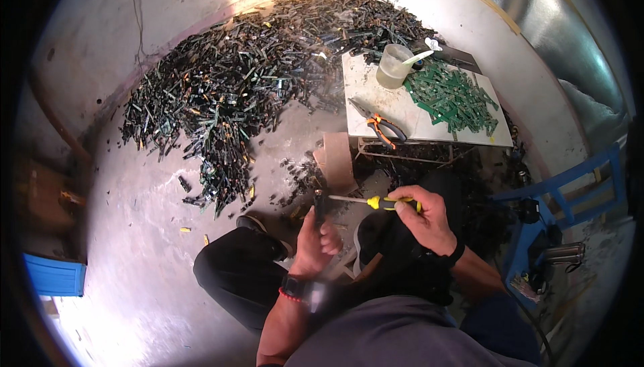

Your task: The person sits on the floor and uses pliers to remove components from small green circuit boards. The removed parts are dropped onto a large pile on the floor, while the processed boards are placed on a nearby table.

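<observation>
Black part (319, 207) held upright in the left hand (315, 245) — screwdriver (384, 203) directed at its upper end.
Left hand: curled closed around the lower portion of the part, thumb raised along it. Right hand (424, 221): fingers closed on the yellow-and-black screwdriver handle, shaft pointing left; whether the tip touches the part cannot be told. Part location: in front of the torso, between the knees, above the floor (151, 226). Beyond the hands, a brown cardboard piece (341, 164) lies near the desk (359, 102). On the desk: orange-and-black pliers (377, 124) at the near-left corner, a translucent container (391, 69) toward the rear, and piled green circuit boards (453, 102) at the right. Left of the desk — a large heap of dark pieces (248, 75), spread across the floor toward the wall (181, 5).
</observation>
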### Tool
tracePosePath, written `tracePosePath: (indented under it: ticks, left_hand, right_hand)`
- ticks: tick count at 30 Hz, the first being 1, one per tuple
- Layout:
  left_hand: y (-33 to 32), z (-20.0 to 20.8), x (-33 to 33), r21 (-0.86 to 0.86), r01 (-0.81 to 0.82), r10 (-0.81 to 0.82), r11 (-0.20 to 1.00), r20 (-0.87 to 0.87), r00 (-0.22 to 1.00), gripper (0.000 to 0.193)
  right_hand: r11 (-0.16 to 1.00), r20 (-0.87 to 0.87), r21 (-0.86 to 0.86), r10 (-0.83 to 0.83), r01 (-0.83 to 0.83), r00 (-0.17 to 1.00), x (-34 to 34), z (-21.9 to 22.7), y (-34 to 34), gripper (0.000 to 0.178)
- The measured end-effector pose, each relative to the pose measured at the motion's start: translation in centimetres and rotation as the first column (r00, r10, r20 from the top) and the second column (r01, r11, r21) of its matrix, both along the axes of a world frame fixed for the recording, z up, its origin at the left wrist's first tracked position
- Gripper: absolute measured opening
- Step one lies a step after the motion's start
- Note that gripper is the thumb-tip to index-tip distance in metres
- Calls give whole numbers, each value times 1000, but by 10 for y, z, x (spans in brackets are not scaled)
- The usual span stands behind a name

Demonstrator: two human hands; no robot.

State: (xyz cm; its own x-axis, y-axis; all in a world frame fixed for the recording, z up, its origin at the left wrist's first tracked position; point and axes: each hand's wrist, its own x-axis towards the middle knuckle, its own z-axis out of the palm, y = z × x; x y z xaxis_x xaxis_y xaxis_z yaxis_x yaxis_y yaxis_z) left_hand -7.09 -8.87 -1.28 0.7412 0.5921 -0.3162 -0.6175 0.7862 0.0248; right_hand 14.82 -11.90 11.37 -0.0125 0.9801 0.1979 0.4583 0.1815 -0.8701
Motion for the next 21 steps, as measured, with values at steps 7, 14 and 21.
tracePosePath:
  ticks: [7, 14, 21]
  left_hand:
    - [-1, 5, 4, 40, 17, -12, 999, -113, 994, 52]
    - [-6, -6, 5, 130, 29, 1, 991, -222, 975, 52]
    - [-3, 5, 14, 81, 62, -31, 995, -339, 940, 53]
  right_hand:
    - [999, 67, 32, 9, -11, 998, -18, 0, -9, 15]
    - [941, 178, 329, 16, -75, 984, -31, -5, -3, 19]
    - [915, 408, 345, 53, -208, 911, -37, 8, -3, 22]
